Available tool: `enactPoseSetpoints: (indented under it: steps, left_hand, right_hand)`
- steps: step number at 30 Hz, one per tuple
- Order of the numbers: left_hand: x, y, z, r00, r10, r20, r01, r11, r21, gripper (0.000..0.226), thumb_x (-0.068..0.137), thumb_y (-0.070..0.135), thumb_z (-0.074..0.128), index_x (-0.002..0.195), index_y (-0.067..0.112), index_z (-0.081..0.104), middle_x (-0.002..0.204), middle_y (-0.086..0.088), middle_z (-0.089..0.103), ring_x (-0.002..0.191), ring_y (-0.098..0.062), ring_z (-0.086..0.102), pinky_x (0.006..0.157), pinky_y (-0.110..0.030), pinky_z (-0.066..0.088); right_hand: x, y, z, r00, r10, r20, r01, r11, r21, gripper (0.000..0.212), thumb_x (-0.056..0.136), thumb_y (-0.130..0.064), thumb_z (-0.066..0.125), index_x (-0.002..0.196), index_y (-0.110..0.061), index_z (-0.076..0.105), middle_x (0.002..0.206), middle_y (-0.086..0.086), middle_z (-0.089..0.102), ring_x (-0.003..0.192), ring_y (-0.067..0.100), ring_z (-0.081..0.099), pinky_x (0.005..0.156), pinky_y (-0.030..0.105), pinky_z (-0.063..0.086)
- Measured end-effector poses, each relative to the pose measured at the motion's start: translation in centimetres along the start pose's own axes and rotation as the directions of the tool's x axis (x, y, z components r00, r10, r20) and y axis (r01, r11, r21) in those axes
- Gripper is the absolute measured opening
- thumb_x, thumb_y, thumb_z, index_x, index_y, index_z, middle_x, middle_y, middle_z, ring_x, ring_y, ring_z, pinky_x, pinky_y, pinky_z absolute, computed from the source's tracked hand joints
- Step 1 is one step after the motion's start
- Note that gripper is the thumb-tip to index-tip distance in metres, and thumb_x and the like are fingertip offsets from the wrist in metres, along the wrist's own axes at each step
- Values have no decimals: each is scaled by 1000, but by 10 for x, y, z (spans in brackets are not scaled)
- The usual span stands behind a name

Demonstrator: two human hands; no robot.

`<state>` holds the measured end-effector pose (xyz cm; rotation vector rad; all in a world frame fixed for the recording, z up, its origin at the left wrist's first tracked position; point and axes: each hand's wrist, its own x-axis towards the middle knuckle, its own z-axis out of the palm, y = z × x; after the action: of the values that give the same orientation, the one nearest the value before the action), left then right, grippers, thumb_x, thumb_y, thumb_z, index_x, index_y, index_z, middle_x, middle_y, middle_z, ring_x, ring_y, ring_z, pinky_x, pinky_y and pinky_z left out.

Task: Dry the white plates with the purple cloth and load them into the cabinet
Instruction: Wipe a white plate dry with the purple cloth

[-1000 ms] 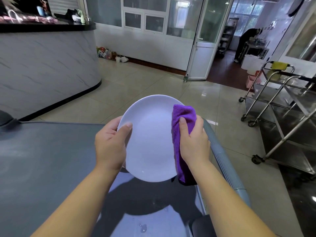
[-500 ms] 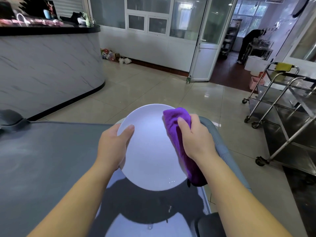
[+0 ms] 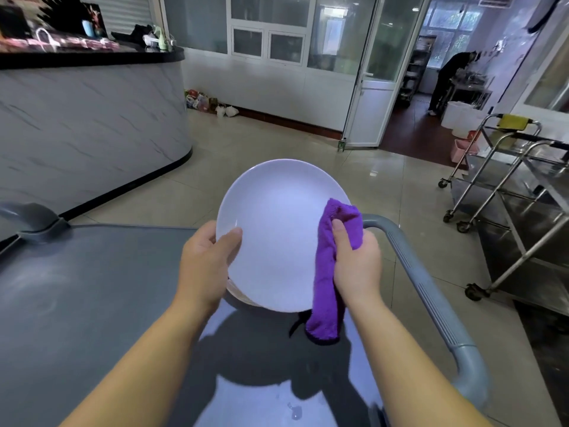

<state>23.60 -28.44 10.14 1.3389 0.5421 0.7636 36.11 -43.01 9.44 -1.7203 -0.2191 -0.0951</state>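
White plate [image 3: 277, 235] held over worktop [image 3: 92, 303]. Left hand [image 3: 206, 263] grips left rim; right hand [image 3: 357, 263] fingers pinch purple cloth [image 3: 331, 272] at right rim. Wipe face in 1 sweep, rotate, hold rim grip firm.

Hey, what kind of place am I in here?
Probably a restaurant or canteen service area: steel trolleys stand on the right, a curved counter on the left, and a person works beyond the open door.
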Motion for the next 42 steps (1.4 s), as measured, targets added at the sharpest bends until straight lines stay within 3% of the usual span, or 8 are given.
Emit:
enactPoseSetpoints:
  steps: [4,8,14,21,24,32,39,42]
  left_hand:
    - [14,17,-16,973,-65,221,75,997,-36,30,76,39,67,93,14,67,85,-3,71,72,-24,66,59,-31,52]
    - [15,21,-8,989,135,-62,-124,980,154,15,92,27,63,77,27,68,76,7,70,71,-18,66,67,-39,54]
    - [-6,12,16,973,46,-226,-81,986,-146,14,98,32,54,88,28,63,88,10,71,80,-10,67,70,-32,55]
    - [20,20,-12,973,-4,232,22,997,-73,36,70,36,74,96,13,65,88,-1,71,76,-22,66,64,-34,51]
    - [26,28,-5,989,111,99,-118,991,67,6,89,25,66,86,29,70,82,8,72,76,-17,68,65,-34,54]
    - [6,18,16,986,90,-139,-116,975,-191,22,98,27,54,84,36,68,91,9,73,85,-14,69,72,-35,55]
    - [29,26,-6,968,-5,250,40,990,-135,20,74,22,68,84,11,55,78,-7,62,70,-23,58,57,-29,45]
    - [34,35,-1,962,47,269,-52,999,10,14,76,29,75,88,26,68,84,5,73,74,-16,68,63,-31,53]
  right_hand:
    - [11,-23,-11,979,-138,147,160,975,-152,21,88,-40,65,82,-22,54,71,-11,59,64,2,53,53,9,37]
    - [4,-39,-5,973,-190,132,211,964,-164,16,87,-41,65,85,-29,55,73,-13,61,65,-4,54,56,10,38]
    - [-28,-18,23,980,54,-189,-19,984,179,23,92,-40,60,90,-18,54,76,-11,59,67,1,55,54,7,40]
    - [9,-38,-16,985,-146,90,159,976,-150,18,86,-36,67,82,-21,57,71,-12,59,63,0,53,55,9,38]
    - [7,-53,-15,959,-213,185,251,943,-219,16,84,-39,69,82,-31,56,69,-17,60,64,-7,54,58,8,39]
    - [-28,-20,14,985,2,-172,19,992,122,15,93,-39,59,87,-26,52,78,-14,59,63,-11,54,58,10,39]
    - [8,-43,-18,985,-173,-11,170,975,-140,16,88,-35,65,81,-23,56,72,-12,58,61,-5,52,55,13,36]
    - [13,-59,-24,957,-257,138,283,932,-228,12,85,-34,69,84,-32,57,74,-17,62,68,-10,54,60,7,39]
